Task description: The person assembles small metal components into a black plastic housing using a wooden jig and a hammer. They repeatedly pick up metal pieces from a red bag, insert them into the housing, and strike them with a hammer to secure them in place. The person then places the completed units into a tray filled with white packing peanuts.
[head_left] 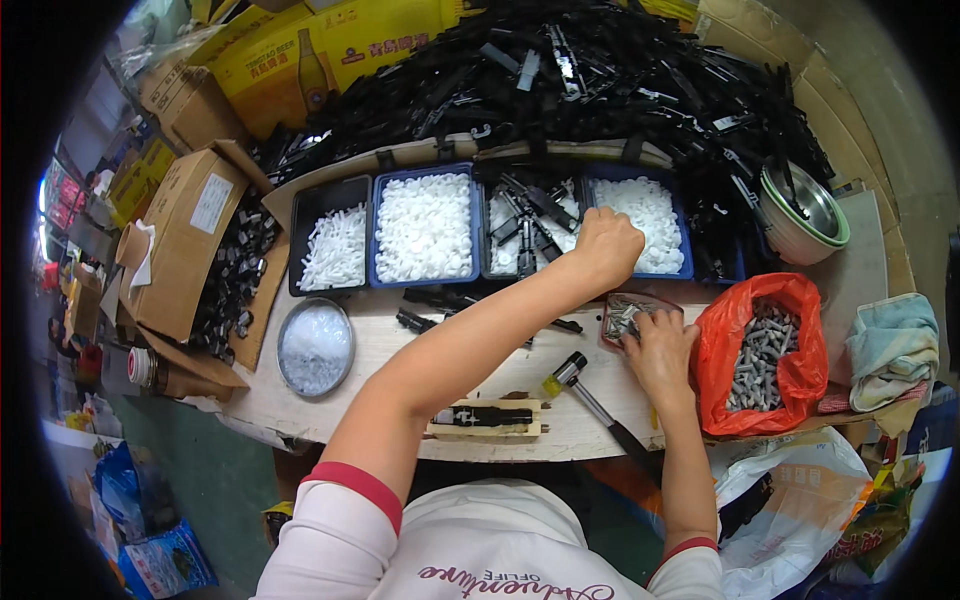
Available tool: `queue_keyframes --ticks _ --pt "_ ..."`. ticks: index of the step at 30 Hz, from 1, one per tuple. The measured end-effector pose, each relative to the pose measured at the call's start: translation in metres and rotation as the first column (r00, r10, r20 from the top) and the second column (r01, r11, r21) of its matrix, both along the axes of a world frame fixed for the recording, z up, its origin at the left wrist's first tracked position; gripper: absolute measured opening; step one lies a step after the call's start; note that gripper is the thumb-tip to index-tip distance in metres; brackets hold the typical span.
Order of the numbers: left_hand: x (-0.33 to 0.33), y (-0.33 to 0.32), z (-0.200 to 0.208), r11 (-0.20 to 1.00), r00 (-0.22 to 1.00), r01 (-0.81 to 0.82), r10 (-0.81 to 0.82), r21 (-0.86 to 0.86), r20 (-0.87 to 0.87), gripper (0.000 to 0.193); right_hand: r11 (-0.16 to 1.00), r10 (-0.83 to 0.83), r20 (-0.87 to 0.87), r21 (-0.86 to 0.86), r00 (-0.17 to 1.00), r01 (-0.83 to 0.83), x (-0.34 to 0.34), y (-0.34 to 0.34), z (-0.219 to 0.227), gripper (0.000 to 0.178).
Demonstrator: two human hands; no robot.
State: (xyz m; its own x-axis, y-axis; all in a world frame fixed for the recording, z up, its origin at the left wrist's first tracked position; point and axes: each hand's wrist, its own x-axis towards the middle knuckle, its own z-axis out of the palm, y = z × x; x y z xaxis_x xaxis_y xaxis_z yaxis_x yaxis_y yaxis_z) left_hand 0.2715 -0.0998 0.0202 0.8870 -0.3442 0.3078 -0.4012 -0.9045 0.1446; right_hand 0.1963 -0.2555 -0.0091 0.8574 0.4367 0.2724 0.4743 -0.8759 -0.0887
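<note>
My left arm reaches across the table, and my left hand (612, 243) is closed at the left edge of a blue bin of small white plastic parts (645, 212). Its fingertips are hidden, so what it pinches cannot be seen. Below it, my right hand (664, 352) bends its fingers into a small tray of metal pins (622, 314), fingertips together among the pins; anything between them is too small to make out. A hammer (590, 390) with a yellow face lies left of my right wrist. A black part rests in a wooden fixture (534, 416) at the table's front edge.
Bins of white parts (425, 225) and a bin of black parts (528, 222) stand in a row. Behind rises a heap of black pieces (570, 80). A red bag (712, 375) of metal parts, stacked bowls (803, 215) and a cloth (893, 350) stand right; a round dish (315, 347) sits left.
</note>
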Motion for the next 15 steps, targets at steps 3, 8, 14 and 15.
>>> queue_keyframes --ticks 3,8,14,15 --pt "0.016 -0.009 -0.004 0.998 0.988 0.007 0.002 0.059 -0.155 0.019 0.999 0.029 -0.03 -0.04 0.999 -0.03 0.01 0.003 -0.017 0.014" --pt "0.025 -0.003 -0.005 0.991 0.987 -0.052 0.032 -0.122 -0.158 0.012 0.996 0.092 -0.06 0.024 0.994 -0.091 0.011 -0.001 -0.013 0.013" --pt "0.036 0.013 -0.015 0.894 0.991 0.045 -0.095 -0.447 -0.09 0.007 0.972 0.065 -0.085 0.233 0.994 -0.043 0.013 -0.01 -0.009 0.008" --pt "0.035 0.013 -0.013 0.857 0.995 0.052 -0.09 -0.513 -0.049 0.007 0.963 0.055 -0.116 0.267 0.992 -0.022 0.014 -0.012 -0.008 0.008"
